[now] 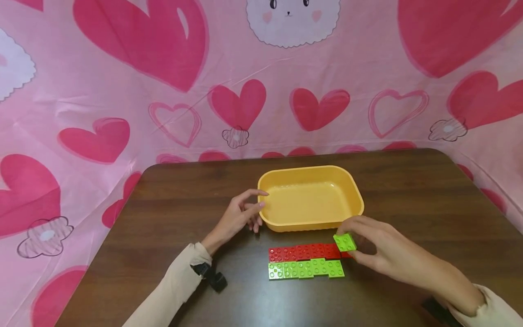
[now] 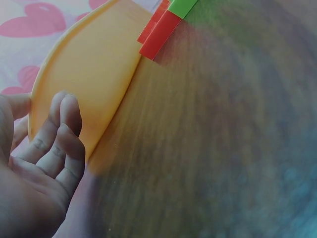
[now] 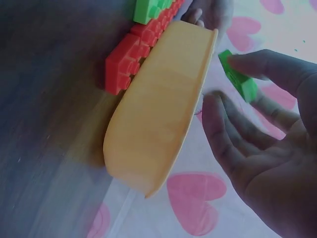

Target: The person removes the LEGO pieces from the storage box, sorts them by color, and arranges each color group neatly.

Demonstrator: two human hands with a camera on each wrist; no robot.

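My right hand (image 1: 384,245) pinches a green toy brick (image 1: 344,242) between thumb and finger, lifted above the right end of a row of red bricks (image 1: 303,252). In the right wrist view the same brick (image 3: 238,78) is held clear of the table. My left hand (image 1: 241,212) is at the left side of a yellow plastic tub (image 1: 310,225), thumb and index finger at its rim. The left wrist view shows that hand (image 2: 44,168) with loosely bent fingers beside the tub wall (image 2: 94,74). A row of green bricks (image 1: 305,269) lies just in front of the red row.
The tub stands on a dark wooden table (image 1: 196,186) behind both brick rows, with its inside bare. A pink cloth with hearts (image 1: 318,109) hangs behind the table. A black strap with a small camera (image 1: 210,277) sits on the left wrist.
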